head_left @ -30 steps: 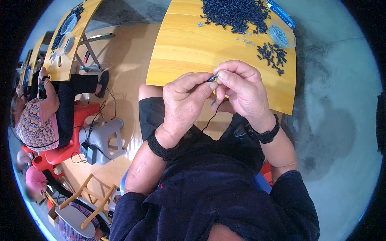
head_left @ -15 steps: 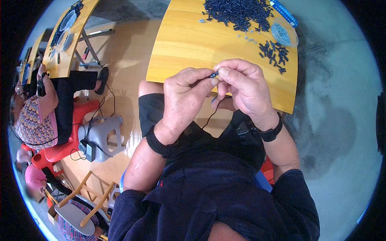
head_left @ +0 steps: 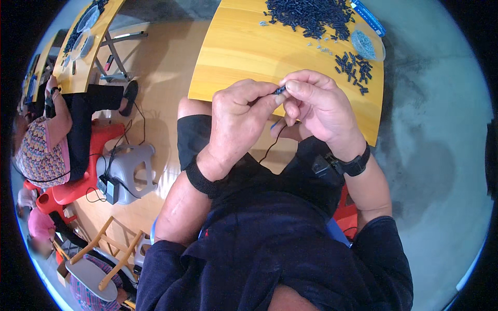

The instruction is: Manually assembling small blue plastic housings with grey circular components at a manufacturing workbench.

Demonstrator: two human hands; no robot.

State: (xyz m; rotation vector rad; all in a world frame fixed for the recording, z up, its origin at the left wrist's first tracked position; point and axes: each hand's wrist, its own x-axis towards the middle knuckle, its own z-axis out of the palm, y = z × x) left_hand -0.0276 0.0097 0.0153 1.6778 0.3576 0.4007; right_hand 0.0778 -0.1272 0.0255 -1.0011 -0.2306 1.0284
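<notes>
A small black cylindrical piece (head_left: pixel 280 90) is pinched between both hands, just past the near edge of the wooden table. My left hand (head_left: pixel 239 115) grips one end between thumb and forefinger. The thumb and forefinger of my right hand (head_left: pixel 321 111) close over its other end; any smaller part between those fingertips is hidden. Similar loose black pieces (head_left: pixel 354 67) lie on the table beyond my right hand. Farther off is a big heap of them (head_left: pixel 310 16).
A clear round tub (head_left: pixel 365 44) of small pale parts stands at the table's right edge, near a blue box (head_left: pixel 368 18). Scattered metallic bits (head_left: pixel 322 49) lie beside the heap. At left, another person (head_left: pixel 44 145) sits at a second table (head_left: pixel 85 72); a grey stool (head_left: pixel 124 173) stands behind.
Both hands have shifted slightly up and right with the small black piece still between them. The right wrist has turned a little. The view has tilted slightly.
</notes>
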